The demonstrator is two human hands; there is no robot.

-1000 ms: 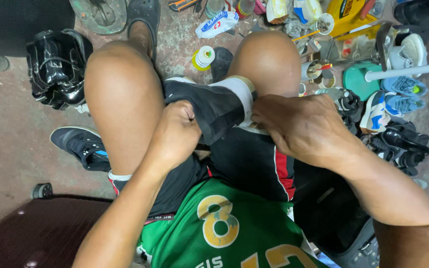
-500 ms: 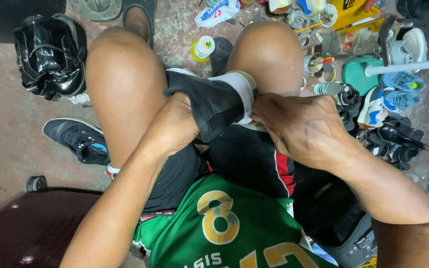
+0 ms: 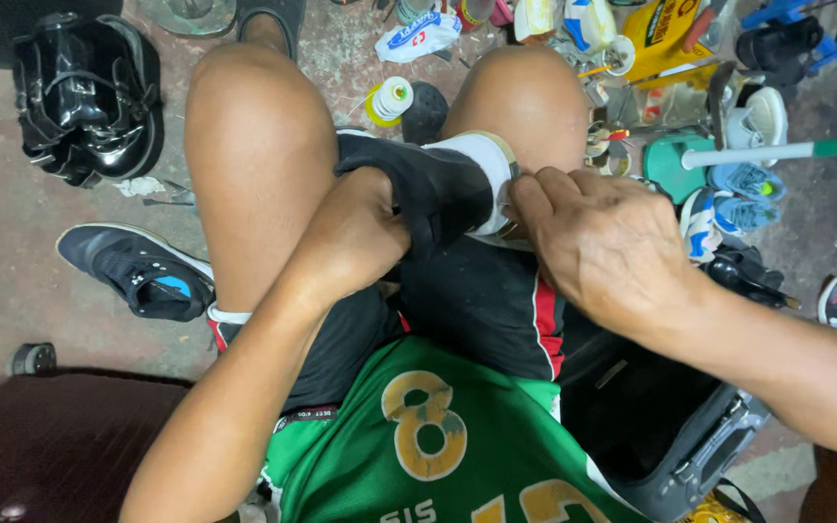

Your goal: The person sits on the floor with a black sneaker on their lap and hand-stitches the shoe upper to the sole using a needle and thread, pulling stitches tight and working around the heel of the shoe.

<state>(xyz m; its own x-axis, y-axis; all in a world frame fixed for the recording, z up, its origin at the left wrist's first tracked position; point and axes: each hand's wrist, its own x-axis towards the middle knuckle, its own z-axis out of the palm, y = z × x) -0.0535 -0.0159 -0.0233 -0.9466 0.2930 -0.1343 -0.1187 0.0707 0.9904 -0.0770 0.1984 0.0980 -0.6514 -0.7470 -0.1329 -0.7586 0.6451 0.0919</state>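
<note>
A black shoe with a white sole (image 3: 443, 184) lies across my lap between my bare knees. My left hand (image 3: 356, 228) is closed around its black upper from the left. My right hand (image 3: 598, 242) presses its fingertips against the white sole edge at the shoe's right end, fingers bent onto it. Whether a tool is in that hand is hidden by the fingers.
A matching black sneaker (image 3: 138, 271) lies on the floor at the left, a pair of shiny black shoes (image 3: 84, 97) beyond it. A yellow thread spool (image 3: 389, 99) stands between my knees. Small blue shoes (image 3: 743, 184), a green-handled tool (image 3: 758, 153) and cluttered bottles fill the right.
The view has drifted slightly downward and closer. Both hands keep their grip on the shoe; my right fingers have shifted a little along the sole edge.
</note>
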